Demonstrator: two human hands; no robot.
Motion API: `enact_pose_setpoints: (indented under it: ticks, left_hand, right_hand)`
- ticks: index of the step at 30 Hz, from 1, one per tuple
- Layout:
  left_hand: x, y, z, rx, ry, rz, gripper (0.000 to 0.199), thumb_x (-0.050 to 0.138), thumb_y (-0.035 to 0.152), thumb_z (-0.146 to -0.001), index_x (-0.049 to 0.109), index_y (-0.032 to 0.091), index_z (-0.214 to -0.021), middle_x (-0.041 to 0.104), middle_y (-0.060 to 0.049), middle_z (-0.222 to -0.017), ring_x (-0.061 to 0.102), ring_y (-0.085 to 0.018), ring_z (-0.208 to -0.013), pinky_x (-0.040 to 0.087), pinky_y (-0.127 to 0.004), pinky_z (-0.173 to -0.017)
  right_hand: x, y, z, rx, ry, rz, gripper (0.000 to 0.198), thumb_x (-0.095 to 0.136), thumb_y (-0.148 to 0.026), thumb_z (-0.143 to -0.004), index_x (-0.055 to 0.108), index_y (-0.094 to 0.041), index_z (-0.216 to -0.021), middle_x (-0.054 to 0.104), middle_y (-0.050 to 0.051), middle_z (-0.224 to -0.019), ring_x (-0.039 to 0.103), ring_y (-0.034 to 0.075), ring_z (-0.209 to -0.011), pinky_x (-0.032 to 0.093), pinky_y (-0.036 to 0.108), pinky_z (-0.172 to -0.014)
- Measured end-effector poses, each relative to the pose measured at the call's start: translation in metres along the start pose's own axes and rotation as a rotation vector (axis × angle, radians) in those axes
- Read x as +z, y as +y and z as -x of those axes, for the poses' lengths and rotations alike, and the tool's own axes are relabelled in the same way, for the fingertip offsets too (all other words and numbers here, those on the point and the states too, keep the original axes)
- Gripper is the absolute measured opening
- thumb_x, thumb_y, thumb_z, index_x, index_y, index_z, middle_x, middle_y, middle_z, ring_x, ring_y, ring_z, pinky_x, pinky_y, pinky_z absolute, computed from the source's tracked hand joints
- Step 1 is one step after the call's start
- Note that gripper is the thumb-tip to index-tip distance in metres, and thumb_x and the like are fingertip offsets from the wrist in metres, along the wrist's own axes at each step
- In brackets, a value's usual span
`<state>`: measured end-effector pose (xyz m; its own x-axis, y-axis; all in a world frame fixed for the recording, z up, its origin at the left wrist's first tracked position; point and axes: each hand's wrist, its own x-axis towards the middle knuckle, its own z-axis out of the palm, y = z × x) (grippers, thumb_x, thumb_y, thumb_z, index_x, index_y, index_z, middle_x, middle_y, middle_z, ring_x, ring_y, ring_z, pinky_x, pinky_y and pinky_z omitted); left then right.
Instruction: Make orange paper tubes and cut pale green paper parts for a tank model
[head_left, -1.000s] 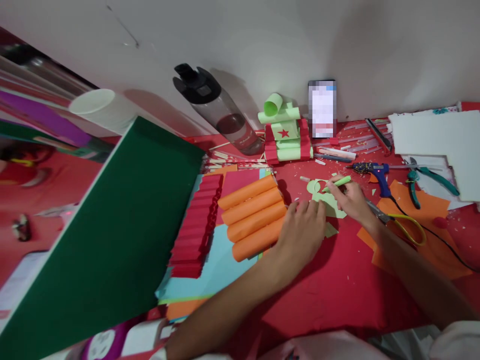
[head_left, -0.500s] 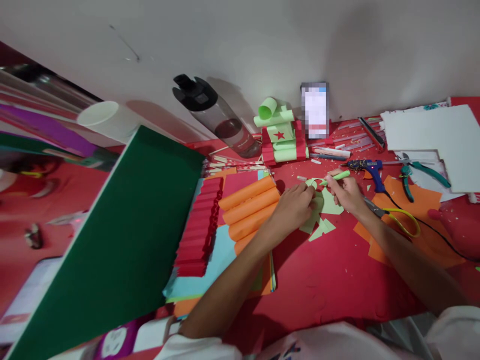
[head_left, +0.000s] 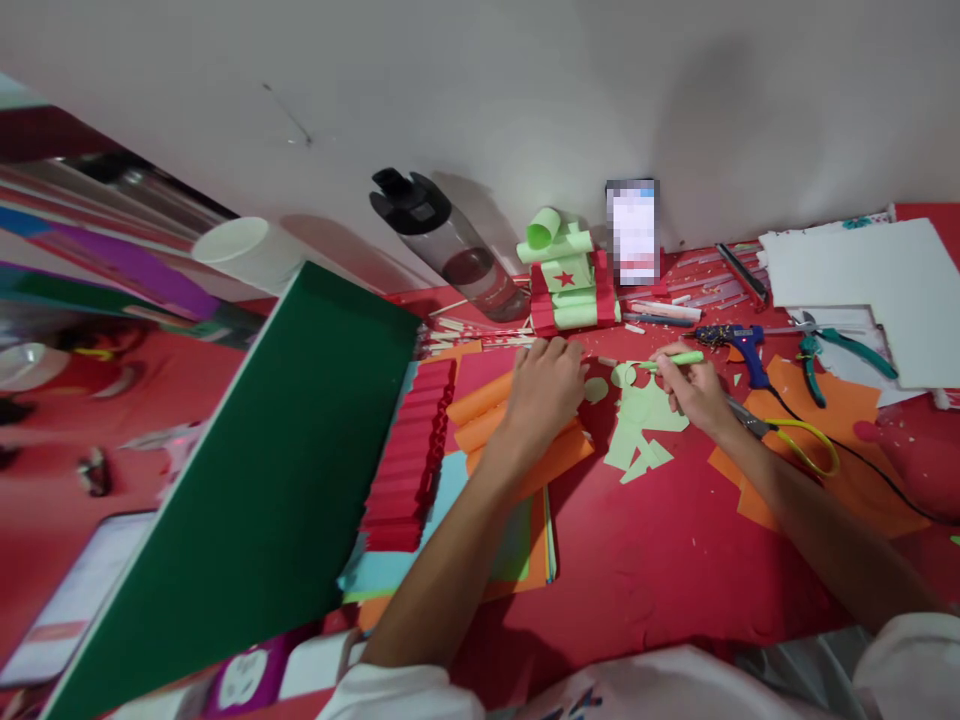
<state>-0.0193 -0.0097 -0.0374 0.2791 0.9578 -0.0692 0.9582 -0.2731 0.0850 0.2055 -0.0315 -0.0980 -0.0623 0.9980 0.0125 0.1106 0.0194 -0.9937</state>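
Observation:
My right hand (head_left: 690,388) is closed around a slim green pen (head_left: 681,358), its tip at a pale green paper ring shape (head_left: 624,374). Beneath lie pale green paper offcuts (head_left: 637,425), and a cut green paper disc (head_left: 596,390) rests to their left. My left hand (head_left: 547,380) is over folded orange paper rolls (head_left: 480,432), its fingers bent downward and the tips hidden. Just beyond it stands a green and red paper model (head_left: 570,285) with a red star. Left of the rolls is a pleated red paper strip (head_left: 412,455).
A green board (head_left: 225,480) leans at left, with a water bottle (head_left: 457,250) behind it. A phone (head_left: 635,235) leans against the wall. On the right lie a glue gun (head_left: 739,345), teal-handled pliers (head_left: 840,355), yellow-handled scissors (head_left: 806,440), orange sheets (head_left: 832,490) and white board (head_left: 862,270).
My left hand has moved left, away from the green paper and over the orange rolls, which have shifted. The green disc now shows. My right hand keeps the pen at nearly the same spot.

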Motion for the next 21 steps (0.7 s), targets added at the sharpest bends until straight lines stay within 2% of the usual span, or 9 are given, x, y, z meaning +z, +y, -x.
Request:
enact_pose_setpoints:
  ticks: [4, 7, 10, 15, 21]
  left_hand:
    - [0.017, 0.008, -0.002, 0.183, -0.02, 0.044, 0.046, 0.044, 0.012, -0.103, 0.061, 0.016, -0.145, 0.07, -0.015, -0.14, 0.06, -0.032, -0.125, 0.042, -0.045, -0.105]
    - [0.025, 0.009, -0.003, 0.239, -0.055, 0.003, 0.04, 0.041, 0.01, -0.103, 0.069, 0.017, -0.131, 0.076, -0.014, -0.126, 0.061, -0.032, -0.118, 0.041, -0.045, -0.1]
    - [0.026, 0.009, -0.003, 0.242, -0.043, -0.046, 0.035, 0.042, 0.01, -0.102, 0.072, 0.014, -0.118, 0.075, -0.017, -0.114, 0.063, -0.032, -0.113, 0.041, -0.044, -0.099]
    - [0.018, 0.008, -0.004, 0.191, -0.043, -0.016, 0.029, 0.046, 0.014, -0.102, 0.069, 0.011, -0.12, 0.071, -0.02, -0.118, 0.062, -0.034, -0.115, 0.043, -0.046, -0.099]
    - [0.009, 0.008, -0.007, 0.182, -0.088, 0.15, 0.031, 0.043, 0.018, -0.105, 0.069, 0.013, -0.121, 0.069, -0.016, -0.118, 0.064, -0.029, -0.109, 0.046, -0.041, -0.095]
  right_hand:
    - [0.0, -0.001, 0.001, -0.01, 0.015, -0.058, 0.038, 0.062, -0.06, -0.099, 0.071, -0.025, -0.11, 0.056, -0.006, -0.068, 0.05, 0.009, -0.044, 0.041, 0.023, -0.041]
    - [0.001, 0.0, 0.001, -0.008, 0.016, -0.075, 0.035, 0.063, -0.056, -0.1, 0.072, -0.024, -0.112, 0.057, -0.006, -0.067, 0.05, 0.008, -0.043, 0.041, 0.023, -0.042]
    - [0.001, 0.001, 0.001, 0.0, 0.018, -0.055, 0.033, 0.064, -0.055, -0.099, 0.07, -0.024, -0.108, 0.061, -0.005, -0.069, 0.051, 0.008, -0.043, 0.041, 0.022, -0.042]
    - [0.0, 0.003, -0.001, 0.024, 0.046, -0.066, 0.036, 0.067, -0.059, -0.095, 0.062, -0.024, -0.1, 0.064, -0.005, -0.071, 0.052, 0.009, -0.044, 0.044, 0.022, -0.043]
    - [0.0, 0.001, -0.002, 0.032, 0.025, -0.072, 0.041, 0.071, -0.062, -0.091, 0.066, -0.022, -0.098, 0.063, -0.005, -0.067, 0.052, 0.009, -0.044, 0.043, 0.023, -0.042]
